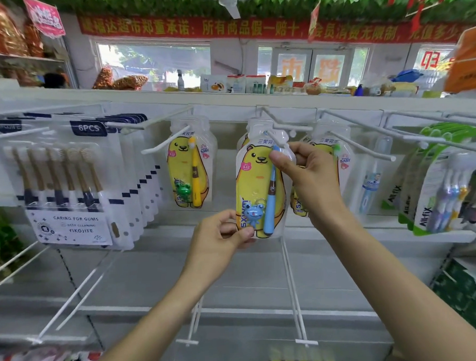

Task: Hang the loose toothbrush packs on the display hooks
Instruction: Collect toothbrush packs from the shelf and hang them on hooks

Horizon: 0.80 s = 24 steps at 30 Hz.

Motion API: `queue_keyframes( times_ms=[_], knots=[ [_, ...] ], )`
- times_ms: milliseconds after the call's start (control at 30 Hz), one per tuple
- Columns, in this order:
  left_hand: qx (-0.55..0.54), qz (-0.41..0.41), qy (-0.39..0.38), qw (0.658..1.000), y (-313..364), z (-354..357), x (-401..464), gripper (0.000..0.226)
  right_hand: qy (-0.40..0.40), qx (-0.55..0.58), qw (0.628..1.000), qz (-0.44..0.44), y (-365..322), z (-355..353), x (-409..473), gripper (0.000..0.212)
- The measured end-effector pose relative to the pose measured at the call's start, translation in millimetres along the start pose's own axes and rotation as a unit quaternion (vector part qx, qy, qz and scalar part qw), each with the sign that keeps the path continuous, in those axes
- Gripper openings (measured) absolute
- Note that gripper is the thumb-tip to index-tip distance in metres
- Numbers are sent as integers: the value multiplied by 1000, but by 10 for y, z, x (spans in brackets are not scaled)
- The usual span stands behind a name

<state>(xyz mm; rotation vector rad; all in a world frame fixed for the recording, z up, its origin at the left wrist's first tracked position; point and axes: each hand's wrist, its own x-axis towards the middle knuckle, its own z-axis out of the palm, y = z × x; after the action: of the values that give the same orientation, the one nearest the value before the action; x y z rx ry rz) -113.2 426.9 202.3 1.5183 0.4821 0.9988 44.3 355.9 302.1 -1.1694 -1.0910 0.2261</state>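
Bear-shaped toothbrush pack (259, 184), blue brush and frog toy inside: light, stiff blister card, slick plastic face. Pinched at bottom corner by left hand (220, 236), at upper right edge by right hand (308, 171). Hang hole just above the upper grip, at the hook (286, 129) tip; possibly already threaded, glare hides it. Best held by edges, not bubble. Similar packs hanging either side.

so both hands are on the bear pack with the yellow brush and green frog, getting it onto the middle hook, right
Not quite. In the head view the left hand and right hand hold the bear pack with a blue brush and blue frog at the middle hook; the yellow-brush pack hangs untouched further left.
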Motion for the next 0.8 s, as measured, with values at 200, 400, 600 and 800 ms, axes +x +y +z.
queue_keyframes(
  times_ms=[200,400,600,800],
  knots=[
    [52,7,18,998,-140,-21,363,16,-10,-11,1000,14,276,51,328,21],
    [66,5,31,997,-271,42,614,14,-4,-47,999,17,426,90,561,16],
    [46,-14,52,998,-368,121,765,15,9,-102,995,2,479,128,668,29],
    [93,-32,73,993,-383,137,712,14,-1,-226,974,14,458,148,541,33]
  ],
)
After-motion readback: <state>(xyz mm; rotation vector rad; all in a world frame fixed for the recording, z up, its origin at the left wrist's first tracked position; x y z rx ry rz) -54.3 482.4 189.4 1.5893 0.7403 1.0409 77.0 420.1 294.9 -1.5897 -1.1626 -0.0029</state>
